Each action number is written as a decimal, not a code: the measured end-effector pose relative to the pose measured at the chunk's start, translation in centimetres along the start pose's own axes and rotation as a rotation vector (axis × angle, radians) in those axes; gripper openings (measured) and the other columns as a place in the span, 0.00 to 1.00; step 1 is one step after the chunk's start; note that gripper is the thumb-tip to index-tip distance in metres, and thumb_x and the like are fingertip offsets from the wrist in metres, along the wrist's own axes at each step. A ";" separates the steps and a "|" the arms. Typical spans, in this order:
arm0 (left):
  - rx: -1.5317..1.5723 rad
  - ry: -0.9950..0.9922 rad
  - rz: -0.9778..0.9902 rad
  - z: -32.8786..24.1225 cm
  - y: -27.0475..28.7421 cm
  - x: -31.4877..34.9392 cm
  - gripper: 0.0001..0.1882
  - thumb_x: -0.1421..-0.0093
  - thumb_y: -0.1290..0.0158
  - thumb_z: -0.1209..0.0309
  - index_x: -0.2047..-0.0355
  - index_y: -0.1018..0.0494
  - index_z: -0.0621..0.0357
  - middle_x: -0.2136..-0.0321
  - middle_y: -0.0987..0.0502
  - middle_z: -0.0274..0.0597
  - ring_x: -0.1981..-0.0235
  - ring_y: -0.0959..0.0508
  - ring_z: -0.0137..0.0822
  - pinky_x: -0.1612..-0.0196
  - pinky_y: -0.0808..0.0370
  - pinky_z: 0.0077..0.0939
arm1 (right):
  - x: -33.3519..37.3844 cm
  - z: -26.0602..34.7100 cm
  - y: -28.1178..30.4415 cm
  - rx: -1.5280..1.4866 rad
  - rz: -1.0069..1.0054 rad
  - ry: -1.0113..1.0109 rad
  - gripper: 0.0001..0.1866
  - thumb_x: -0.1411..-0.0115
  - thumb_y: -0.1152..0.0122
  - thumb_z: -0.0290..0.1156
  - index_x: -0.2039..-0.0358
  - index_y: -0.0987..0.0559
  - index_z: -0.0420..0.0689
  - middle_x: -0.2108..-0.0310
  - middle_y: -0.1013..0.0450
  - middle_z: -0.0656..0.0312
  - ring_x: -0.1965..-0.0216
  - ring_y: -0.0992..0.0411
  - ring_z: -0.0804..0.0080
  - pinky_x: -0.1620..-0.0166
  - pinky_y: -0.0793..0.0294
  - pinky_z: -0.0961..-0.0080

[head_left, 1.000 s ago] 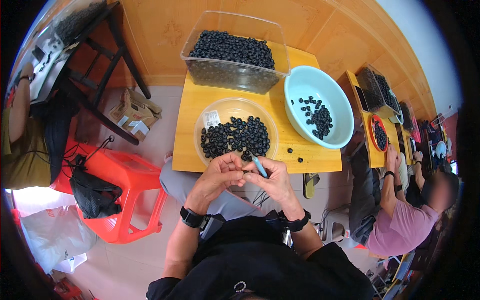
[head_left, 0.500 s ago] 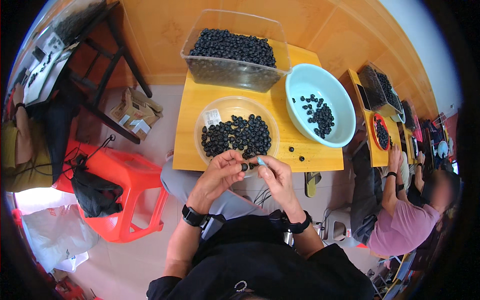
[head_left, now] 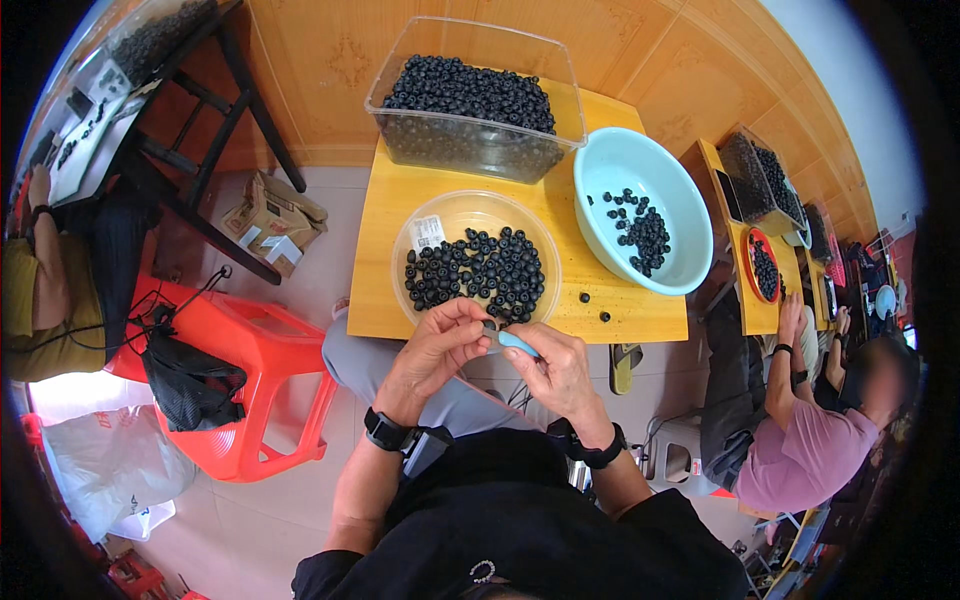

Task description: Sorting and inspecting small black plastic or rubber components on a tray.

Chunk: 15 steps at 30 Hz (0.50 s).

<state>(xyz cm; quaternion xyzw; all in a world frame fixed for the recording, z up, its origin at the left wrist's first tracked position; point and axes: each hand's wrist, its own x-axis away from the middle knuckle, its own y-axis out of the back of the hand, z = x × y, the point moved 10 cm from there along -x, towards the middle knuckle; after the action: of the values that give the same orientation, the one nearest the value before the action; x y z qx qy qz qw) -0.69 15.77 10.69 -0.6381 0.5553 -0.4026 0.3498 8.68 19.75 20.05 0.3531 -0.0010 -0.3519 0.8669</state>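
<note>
Just past the near edge of the yellow table, my two hands meet. My left hand point(head_left: 447, 350) pinches a small black bead-like piece point(head_left: 489, 325) between thumb and fingertips. In my right hand point(head_left: 556, 368) is a small light-blue-handled tool point(head_left: 518, 343); its thin tip reaches the piece, but its exact shape is too small to tell. Directly beyond my hands lies a shallow clear round tray point(head_left: 410, 222) holding many similar black pieces point(head_left: 515, 262), some with visible holes. A white label sticks to the tray.
A clear bin point(head_left: 470, 158) full of black pieces stands at the table's point(head_left: 373, 280) back. Right of the tray is a light-blue basin point(head_left: 598, 235); two loose pieces lie before it. A red stool point(head_left: 240, 370) stands left. Another person point(head_left: 800, 450) works at the right, one more at the far left.
My right hand has turned the tool so that more of its blue handle shows, its tip now against the black piece. My left hand keeps its pinch, nearly in place.
</note>
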 end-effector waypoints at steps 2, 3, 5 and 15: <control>0.001 0.000 -0.002 0.0 0.1 0.0 0.07 0.44 0.46 0.79 0.64 0.28 0.62 0.68 0.23 0.40 0.71 0.22 0.27 0.64 0.22 0.18 | 0.0 0.0 0.0 0.000 -0.001 0.006 0.09 0.46 0.41 0.28 0.67 0.23 0.35 0.76 0.27 0.54 0.80 0.29 0.68 0.77 0.33 0.77; 0.001 0.000 -0.004 0.0 0.1 0.0 0.07 0.44 0.46 0.79 0.64 0.28 0.62 0.69 0.23 0.40 0.71 0.22 0.27 0.64 0.22 0.18 | 0.0 0.0 0.0 0.002 0.000 0.004 0.09 0.46 0.41 0.28 0.67 0.23 0.35 0.76 0.27 0.55 0.80 0.29 0.68 0.77 0.33 0.77; 0.000 0.001 -0.017 0.0 0.1 0.0 0.07 0.44 0.46 0.79 0.64 0.28 0.62 0.69 0.23 0.40 0.71 0.22 0.27 0.65 0.22 0.18 | 0.0 -0.1 0.0 0.004 0.000 0.003 0.09 0.46 0.41 0.28 0.67 0.23 0.35 0.76 0.27 0.55 0.80 0.30 0.68 0.78 0.34 0.77; -0.009 0.014 0.094 -0.1 -1.2 0.5 0.07 0.45 0.46 0.77 0.65 0.30 0.60 0.67 0.25 0.41 0.71 0.24 0.27 0.66 0.26 0.16 | -0.2 -2.4 1.6 0.103 -0.122 -0.041 0.10 0.45 0.41 0.31 0.67 0.22 0.38 0.73 0.25 0.53 0.80 0.26 0.63 0.75 0.28 0.73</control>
<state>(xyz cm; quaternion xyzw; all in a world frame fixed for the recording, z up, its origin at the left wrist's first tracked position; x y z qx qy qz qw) -0.25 15.45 11.92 -0.6101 0.5890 -0.3875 0.3615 10.16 22.17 19.26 0.3894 -0.0155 -0.4109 0.8242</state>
